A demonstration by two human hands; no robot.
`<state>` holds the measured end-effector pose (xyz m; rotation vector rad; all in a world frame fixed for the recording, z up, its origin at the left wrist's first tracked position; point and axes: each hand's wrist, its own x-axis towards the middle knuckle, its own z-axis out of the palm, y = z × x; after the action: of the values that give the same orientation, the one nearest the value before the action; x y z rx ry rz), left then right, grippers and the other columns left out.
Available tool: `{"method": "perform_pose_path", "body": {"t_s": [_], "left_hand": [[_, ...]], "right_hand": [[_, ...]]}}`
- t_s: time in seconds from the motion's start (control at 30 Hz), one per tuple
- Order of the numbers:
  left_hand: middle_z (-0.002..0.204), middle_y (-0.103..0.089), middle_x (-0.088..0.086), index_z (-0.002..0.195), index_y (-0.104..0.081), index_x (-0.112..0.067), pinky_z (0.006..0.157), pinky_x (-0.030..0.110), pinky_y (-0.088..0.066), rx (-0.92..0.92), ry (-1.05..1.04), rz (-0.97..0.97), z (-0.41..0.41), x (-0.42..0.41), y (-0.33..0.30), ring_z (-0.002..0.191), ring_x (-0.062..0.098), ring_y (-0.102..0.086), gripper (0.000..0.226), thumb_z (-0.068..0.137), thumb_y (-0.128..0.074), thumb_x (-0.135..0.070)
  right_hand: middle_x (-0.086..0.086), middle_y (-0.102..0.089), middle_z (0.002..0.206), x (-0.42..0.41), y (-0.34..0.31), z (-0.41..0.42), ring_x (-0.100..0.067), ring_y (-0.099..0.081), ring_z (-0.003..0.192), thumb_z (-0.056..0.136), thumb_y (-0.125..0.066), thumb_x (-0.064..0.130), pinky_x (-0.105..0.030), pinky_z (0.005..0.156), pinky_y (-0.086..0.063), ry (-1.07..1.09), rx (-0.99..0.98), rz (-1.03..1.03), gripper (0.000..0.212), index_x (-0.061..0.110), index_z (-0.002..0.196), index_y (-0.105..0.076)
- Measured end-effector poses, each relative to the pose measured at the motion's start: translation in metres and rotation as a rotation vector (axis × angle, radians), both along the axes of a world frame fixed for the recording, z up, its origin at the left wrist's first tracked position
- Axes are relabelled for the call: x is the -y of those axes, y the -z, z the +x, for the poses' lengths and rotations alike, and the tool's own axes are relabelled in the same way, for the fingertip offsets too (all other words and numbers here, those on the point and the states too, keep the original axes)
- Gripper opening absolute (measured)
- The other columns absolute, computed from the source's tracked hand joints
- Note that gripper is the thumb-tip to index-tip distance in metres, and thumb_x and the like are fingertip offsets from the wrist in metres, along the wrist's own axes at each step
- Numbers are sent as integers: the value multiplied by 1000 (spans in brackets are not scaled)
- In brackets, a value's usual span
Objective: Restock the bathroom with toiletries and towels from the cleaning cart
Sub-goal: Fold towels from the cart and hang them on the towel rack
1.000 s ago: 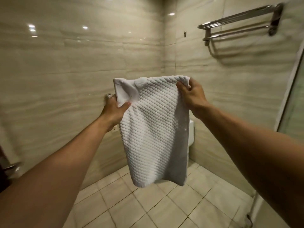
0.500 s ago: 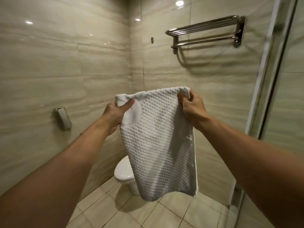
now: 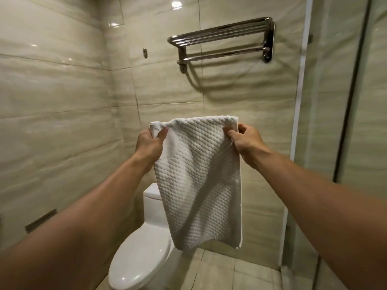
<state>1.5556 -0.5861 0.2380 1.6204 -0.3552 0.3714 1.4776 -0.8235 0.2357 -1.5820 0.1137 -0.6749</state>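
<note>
A white waffle-textured towel [image 3: 199, 181] hangs in the air in front of me, held up by its top edge. My left hand [image 3: 149, 144] pinches the top left corner, thumb over the folded hem. My right hand [image 3: 246, 141] grips the top right corner. The towel's lower end dangles over the toilet. A chrome towel rack [image 3: 225, 41] with several bars is fixed to the tiled wall above the towel, with nothing on it.
A white toilet [image 3: 142, 254] with its lid down stands below, against the back wall. A glass shower partition [image 3: 339, 130] with a white frame runs down the right side. Beige tiled walls close in left and ahead; a wall slot [image 3: 40, 220] sits low left.
The view has swung left and closer to the rack wall; the rack now sits centred above the towel and the toilet is in full view. Both hands keep hold of the towel's corners.
</note>
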Motion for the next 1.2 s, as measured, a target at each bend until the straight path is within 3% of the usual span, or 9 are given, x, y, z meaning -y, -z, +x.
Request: {"method": "perform_pose_path", "body": {"t_s": [0.1, 0.2, 0.33, 0.53, 0.63, 0.77, 0.87, 1.03, 1.2], "left_hand": [[85, -71, -8, 84, -66, -25, 64, 26, -51, 18, 70, 21, 42, 11, -3, 81, 9, -67, 16, 97, -62, -33], [93, -71, -5, 88, -65, -24, 71, 30, -53, 29, 118, 42, 86, 28, -6, 88, 13, -67, 15, 100, -57, -28], [97, -70, -3, 90, -65, -24, 79, 35, -54, 69, 151, 56, 154, 54, -12, 92, 17, -66, 16, 101, -54, -25], [102, -65, -4, 108, -61, -24, 77, 31, -48, 208, 35, 206, 261, 100, -23, 94, 16, -62, 22, 100, -53, -43], [100, -65, -5, 105, -61, -26, 67, 26, -43, 251, 5, 217, 313, 123, -36, 91, 15, -60, 21, 100, -52, -44], [96, -64, -9, 106, -62, -24, 70, 26, -45, 282, 50, 207, 367, 144, -50, 88, 9, -59, 17, 102, -51, -37], [96, -64, -9, 104, -62, -24, 66, 21, -42, 319, 49, 187, 403, 155, -62, 85, 5, -57, 13, 102, -52, -32], [98, -67, -3, 102, -62, -28, 75, 32, -48, 379, 3, 129, 465, 171, -83, 90, 17, -62, 10, 98, -59, -36], [95, -65, -6, 104, -64, -25, 64, 20, -45, 505, -26, 33, 515, 185, -109, 84, 12, -61, 13, 96, -63, -35]], "right_hand": [[2, -70, 101, 11, -1, 36, -13, -65, 93, 98, -60, 18, -28, 77, -54, 51, -8, -37, 11, 21, 105, -68], [8, -68, 101, 25, -4, 72, -8, -64, 92, 98, -58, 19, -23, 77, -53, 108, 36, -101, 12, 27, 105, -63], [6, -69, 106, 52, -7, 129, -9, -66, 96, 97, -61, 22, -25, 82, -55, 125, 47, -121, 20, 22, 117, -65], [6, -74, 95, 98, -27, 214, -9, -71, 86, 93, -68, 24, -23, 70, -56, 152, 76, -177, 7, 25, 99, -70], [7, -74, 92, 119, -44, 260, -6, -71, 83, 91, -70, 22, -19, 68, -56, 175, 104, -228, 10, 21, 101, -72], [7, -73, 94, 138, -56, 312, -6, -70, 83, 92, -70, 19, -18, 69, -56, 221, 125, -292, 16, 16, 107, -72], [2, -74, 98, 149, -69, 348, -11, -70, 88, 93, -68, 18, -26, 76, -59, 253, 135, -342, 17, 15, 109, -71], [2, -72, 98, 158, -89, 408, -17, -69, 92, 93, -67, 18, -40, 87, -58, 389, 187, -414, 14, 17, 107, -70], [17, -66, 85, 156, -109, 454, -4, -64, 82, 93, -65, 20, -23, 70, -51, 532, 294, -482, 10, 29, 95, -64]]}}
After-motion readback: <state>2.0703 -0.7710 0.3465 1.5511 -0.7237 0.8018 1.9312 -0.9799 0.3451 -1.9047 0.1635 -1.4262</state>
